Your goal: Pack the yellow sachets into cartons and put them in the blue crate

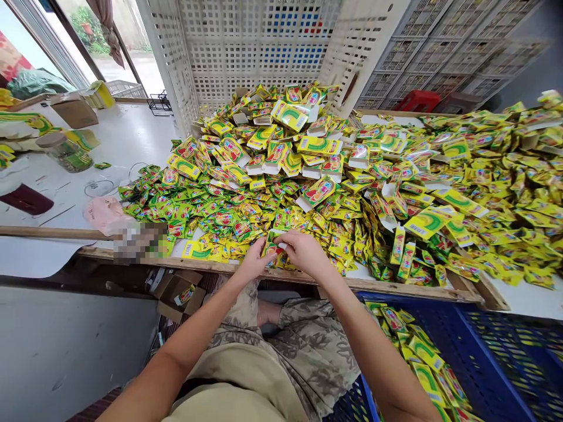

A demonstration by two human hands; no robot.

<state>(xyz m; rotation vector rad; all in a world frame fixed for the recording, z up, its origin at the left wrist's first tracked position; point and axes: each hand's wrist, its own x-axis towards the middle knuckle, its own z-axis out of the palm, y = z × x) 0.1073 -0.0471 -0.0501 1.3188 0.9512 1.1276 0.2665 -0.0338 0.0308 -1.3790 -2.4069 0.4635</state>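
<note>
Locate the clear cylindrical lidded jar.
In the head view, the jar is at upper left, on the white tabletop, near the brown cardboard box.

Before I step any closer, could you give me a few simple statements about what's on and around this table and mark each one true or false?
1. The left hand and right hand are both at one small carton. True.
2. The blue crate is on the person's left. False: it is at the lower right, with yellow cartons in it.
3. A jar is on the left part of the table. True.
4. The right hand is inside the white crate. False: the white crate is farther back, behind the front of the heap.
5. Green packets lie in the left part of the heap. True.
</note>
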